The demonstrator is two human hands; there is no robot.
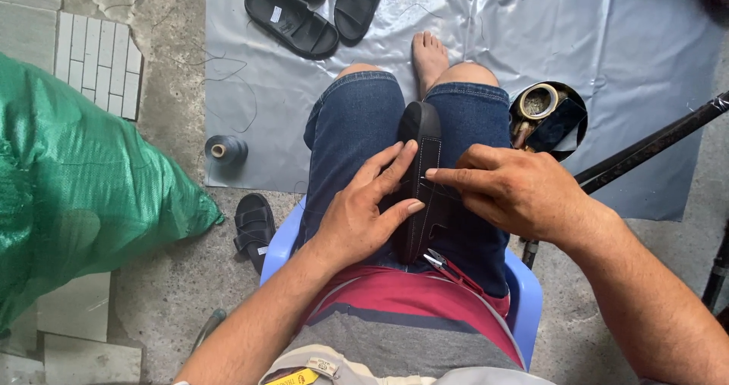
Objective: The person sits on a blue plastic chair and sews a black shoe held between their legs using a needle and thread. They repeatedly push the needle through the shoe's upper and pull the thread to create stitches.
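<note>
A black sandal (422, 138) with white stitching along its edge stands on its side between my knees. My left hand (363, 206) lies on its left side, fingers spread and pressing the strap. My right hand (510, 189) touches the stitched edge with the index finger; thumb and finger are pinched together, possibly on a thin thread or needle that is too small to make out. Red-handled pliers (452, 268) rest on my lap just below the sandal.
I sit on a blue plastic stool (525, 294). Black sandals (292, 22) lie on grey sheeting ahead, another sandal (254, 228) by the stool. A grey thread spool (225, 149) stands left. A green sack (76, 187) fills the left. A round black container (548, 119) of tools sits right.
</note>
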